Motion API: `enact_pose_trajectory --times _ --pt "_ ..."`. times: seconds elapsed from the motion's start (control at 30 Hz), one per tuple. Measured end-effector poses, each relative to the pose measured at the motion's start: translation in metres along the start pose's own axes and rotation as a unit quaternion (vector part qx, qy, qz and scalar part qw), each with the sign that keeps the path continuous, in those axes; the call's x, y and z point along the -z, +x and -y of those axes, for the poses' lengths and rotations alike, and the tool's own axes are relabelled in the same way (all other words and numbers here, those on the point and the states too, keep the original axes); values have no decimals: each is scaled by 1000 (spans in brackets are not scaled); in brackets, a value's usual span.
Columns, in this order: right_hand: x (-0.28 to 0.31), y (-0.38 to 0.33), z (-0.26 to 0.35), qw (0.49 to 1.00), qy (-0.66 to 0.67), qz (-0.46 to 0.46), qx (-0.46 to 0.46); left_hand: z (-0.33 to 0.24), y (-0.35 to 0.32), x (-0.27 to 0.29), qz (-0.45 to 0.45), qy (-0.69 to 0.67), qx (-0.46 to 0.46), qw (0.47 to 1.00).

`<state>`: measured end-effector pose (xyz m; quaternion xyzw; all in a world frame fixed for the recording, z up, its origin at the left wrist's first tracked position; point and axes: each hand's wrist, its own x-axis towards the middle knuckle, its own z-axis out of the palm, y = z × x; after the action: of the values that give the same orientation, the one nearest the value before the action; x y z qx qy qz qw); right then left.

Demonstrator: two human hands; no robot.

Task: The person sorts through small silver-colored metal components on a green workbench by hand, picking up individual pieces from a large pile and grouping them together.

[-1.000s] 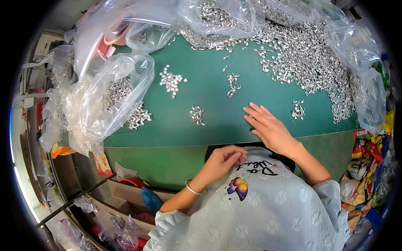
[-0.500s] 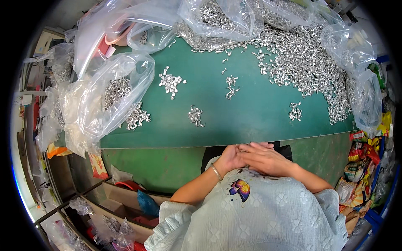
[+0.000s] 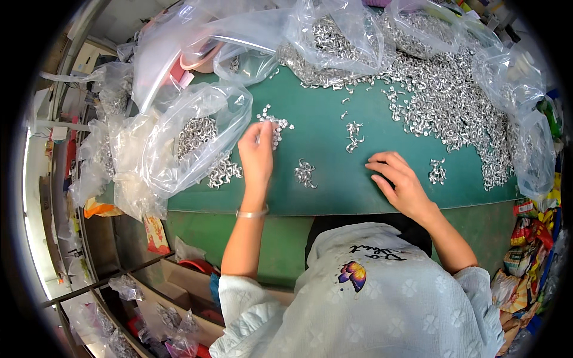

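Left hand (image 3: 256, 154) has moved to the round pieces (image 3: 282, 123), curled, grip unclear; right hand (image 3: 399, 181), loosely open, right of them; they're likely light, stiff, slick: pinch edge-on

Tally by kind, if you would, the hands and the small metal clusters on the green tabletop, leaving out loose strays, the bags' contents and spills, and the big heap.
Clusters of curved silver pieces: 3
Cluster of round silver pieces: 1
Hands (left hand, right hand): 2
Total: 6
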<state>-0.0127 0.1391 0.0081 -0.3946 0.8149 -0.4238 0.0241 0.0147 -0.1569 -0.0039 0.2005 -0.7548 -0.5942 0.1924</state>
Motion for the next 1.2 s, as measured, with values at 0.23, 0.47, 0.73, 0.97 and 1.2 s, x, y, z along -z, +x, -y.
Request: enact_pose_trajectory --times 0.23,0.47,0.73,0.97,1.2 --pt "14 -8 -16 999 -16 -20 -29 36 48 -11 -12 257 -250 933" --pt "33 62 -34 999 -27 -20 -32 6 13 -28 52 268 -302 913" --pt "-9 123 -75 977 -203 68 25 -32 -42 -94 184 305 -233 905" --pt "34 55 -43 989 -56 121 -65 -14 -61 -99 224 202 -118 946" --pt "10 77 -46 995 -102 9 3 -28 -29 -106 166 286 -216 919"
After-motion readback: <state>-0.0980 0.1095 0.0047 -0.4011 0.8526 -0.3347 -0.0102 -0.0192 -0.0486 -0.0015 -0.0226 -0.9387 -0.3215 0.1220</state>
